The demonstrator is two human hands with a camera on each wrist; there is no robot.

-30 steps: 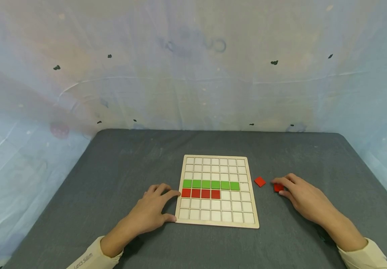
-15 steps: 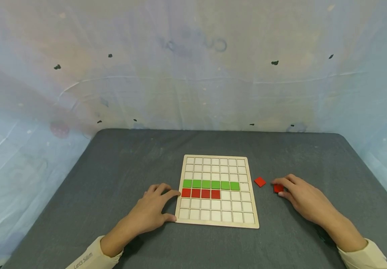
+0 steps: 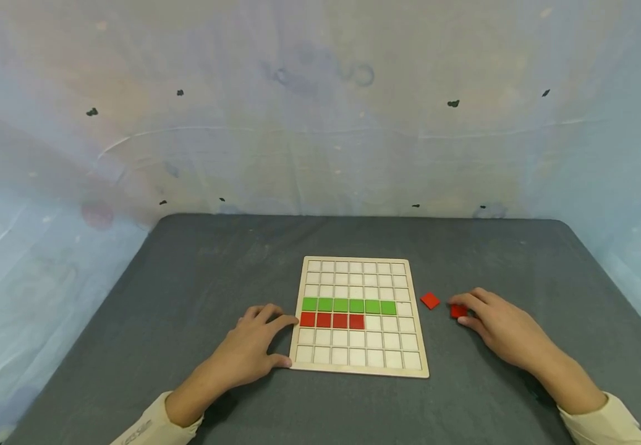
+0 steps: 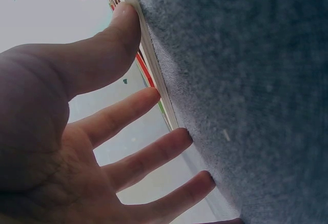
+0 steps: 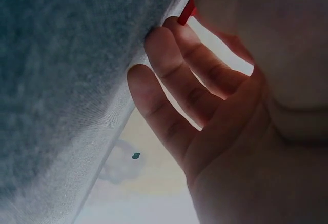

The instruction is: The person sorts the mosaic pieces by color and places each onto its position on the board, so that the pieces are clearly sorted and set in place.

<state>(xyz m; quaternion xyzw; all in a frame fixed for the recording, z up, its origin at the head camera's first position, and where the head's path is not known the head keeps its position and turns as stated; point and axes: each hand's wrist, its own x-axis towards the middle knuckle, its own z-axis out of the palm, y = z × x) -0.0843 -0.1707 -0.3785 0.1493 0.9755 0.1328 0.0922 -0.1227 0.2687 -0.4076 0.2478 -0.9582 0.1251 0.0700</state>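
Note:
A light wooden grid board [image 3: 361, 373] lies flat on the table. One of its rows bears several green square tiles [image 3: 340, 305], and the row just nearer bears several red square tiles [image 3: 340, 321]. My left hand [image 3: 248, 349] touches the board's left edge with thumb and forefinger, its fingers spread and fairly straight in the left wrist view. To the right of the board, my right hand [image 3: 506, 327] pinches a red square tile [image 3: 458, 311] between thumb and fingers. In the right wrist view that tile [image 5: 187, 12] shows tilted, edge-on, partly hidden by the thumb.
Another loose red tile [image 3: 430, 301] lies between the board and my right hand. Dark grey cloth covers the table [image 3: 231, 247], whose far edge meets a pale patterned curtain [image 3: 320, 136]. The curtain also runs along both sides.
Very little differs. The red tile at my right fingertips has shifted slightly to the left, while my left hand stays at the board's edge.

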